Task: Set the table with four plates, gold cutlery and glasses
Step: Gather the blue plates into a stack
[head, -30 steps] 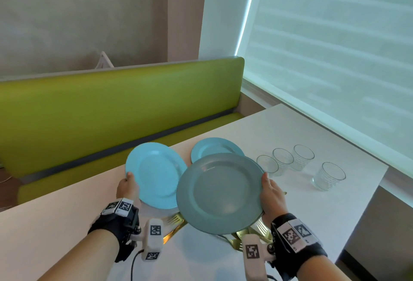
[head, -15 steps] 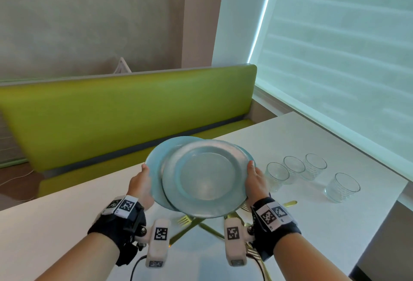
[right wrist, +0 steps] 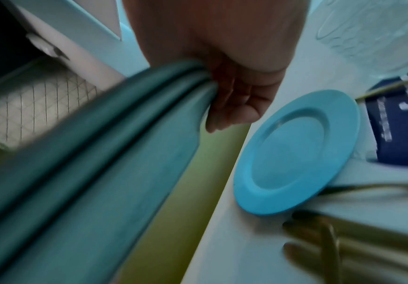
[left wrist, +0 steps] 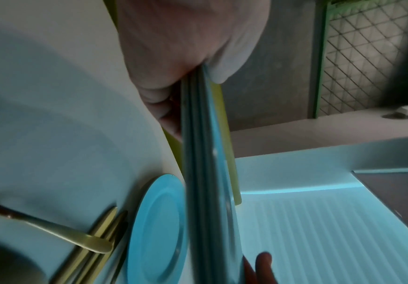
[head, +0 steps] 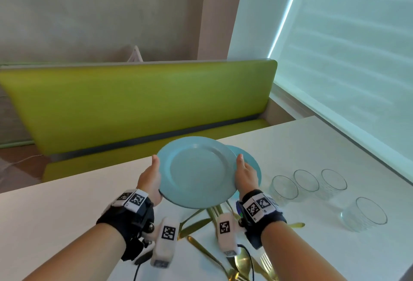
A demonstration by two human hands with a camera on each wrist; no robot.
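I hold a stack of at least two blue plates (head: 196, 171) level above the white table (head: 301, 146). My left hand (head: 152, 175) grips its left rim and my right hand (head: 244, 173) grips its right rim, thumbs on top. The left wrist view shows the stacked rims (left wrist: 203, 173) edge-on, pinched by my left hand (left wrist: 198, 76). In the right wrist view my right hand (right wrist: 234, 76) curls round the rims (right wrist: 101, 153). Another blue plate (head: 252, 164) (left wrist: 157, 230) (right wrist: 295, 149) lies on the table, partly hidden behind my right hand. Gold cutlery (head: 201, 220) (left wrist: 96, 230) (right wrist: 344, 249) lies under the stack.
Several clear glasses (head: 306, 180) stand to the right, one (head: 364, 213) nearer the table's right edge. A green bench (head: 134, 106) runs along the far side of the table. A blinded window (head: 346, 46) fills the right side.
One second ago each hand held its own plate, side by side. The plates have come together into one stack, now held between both hands further out over the table.
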